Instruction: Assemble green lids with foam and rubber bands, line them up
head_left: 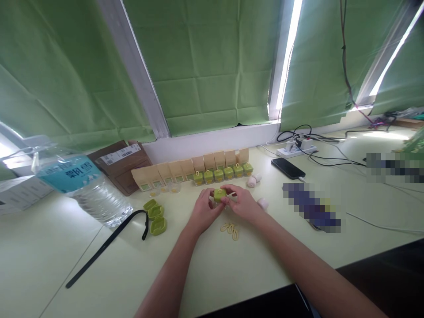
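Between my two hands, above the table, is a small container with a green lid (pixel 219 194). My left hand (pixel 206 209) grips its left side, and my right hand (pixel 241 202) holds the right side with fingers at the lid. Pale yellow loops (pixel 231 229) lie on the table just below my hands. To the left sit loose green lids (pixel 158 225). Behind my hands stands a row of green-lidded containers (pixel 219 175), in front of kraft paper packets (pixel 175 170). Clear small pieces (pixel 174 188) lie left of that row.
A large water bottle (pixel 96 190) leans at the left beside a cardboard box (pixel 124 165) and a black strap (pixel 106 243). Pinkish-white rolls (pixel 251 181), a black phone (pixel 288 168) and a power strip (pixel 296 149) with cables are on the right. A dark object (pixel 265 304) borders the front edge.
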{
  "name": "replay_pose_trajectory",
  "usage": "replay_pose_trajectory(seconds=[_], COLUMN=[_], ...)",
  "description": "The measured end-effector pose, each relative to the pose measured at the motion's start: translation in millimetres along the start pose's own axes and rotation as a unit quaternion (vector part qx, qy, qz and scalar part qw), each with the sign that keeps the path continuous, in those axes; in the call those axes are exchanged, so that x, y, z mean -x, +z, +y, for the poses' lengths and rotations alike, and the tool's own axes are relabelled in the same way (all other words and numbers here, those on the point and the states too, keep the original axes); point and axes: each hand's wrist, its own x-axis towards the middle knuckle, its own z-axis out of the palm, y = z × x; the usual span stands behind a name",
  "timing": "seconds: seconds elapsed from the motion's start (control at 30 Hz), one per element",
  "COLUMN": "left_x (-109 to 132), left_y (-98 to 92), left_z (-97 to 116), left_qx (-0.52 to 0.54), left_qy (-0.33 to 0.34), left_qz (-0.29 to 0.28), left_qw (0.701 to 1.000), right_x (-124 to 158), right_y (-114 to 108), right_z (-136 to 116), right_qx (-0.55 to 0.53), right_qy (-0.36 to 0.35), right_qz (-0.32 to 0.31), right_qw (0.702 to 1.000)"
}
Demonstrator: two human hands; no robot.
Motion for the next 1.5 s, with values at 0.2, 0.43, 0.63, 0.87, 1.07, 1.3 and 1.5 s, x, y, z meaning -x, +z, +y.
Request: replay_pose_trajectory(seconds=[0.2,0.43,0.63,0.87,1.07,1.3,1.5], left_x=[0.8,0.4,0.1,0.3,0.6,-0.7,-0.4], left_y=[-0.9,-1.5,0.6,-0.4,-0.2,-0.9,-1.3], left_z=[2.7,2.4,-1.7,-0.7,-0.5,-1.2,-0.8], left_qx=[0.009,-0.008,-0.022,-0.014,-0.012,-0.014,-0.011], left_qy=[-0.002,-0.005,-0.012,-0.006,-0.008,-0.006,-0.006], left_qz=[-0.008,-0.011,-0.011,-0.024,-0.022,-0.029,-0.025], left_qw=[1.0,1.0,1.0,1.0,1.0,0.999,1.0], right_x=[-0.3,-0.4,-0.2,0.3,1.2,1.3,0.9], right_y=[0.0,-0.2,1.4,2.2,1.7,1.5,3.9], right_z=[-1.5,-0.2,1.0,2.6,-0.4,-1.1,2.7], right_qx=[-0.006,-0.008,-0.017,-0.014,-0.011,-0.009,-0.007], right_qy=[-0.015,-0.009,0.002,0.004,0.013,0.018,0.014], right_qz=[0.01,0.005,-0.013,-0.021,-0.024,-0.03,-0.034], right_qw=[1.0,1.0,1.0,1.0,1.0,0.999,0.999])
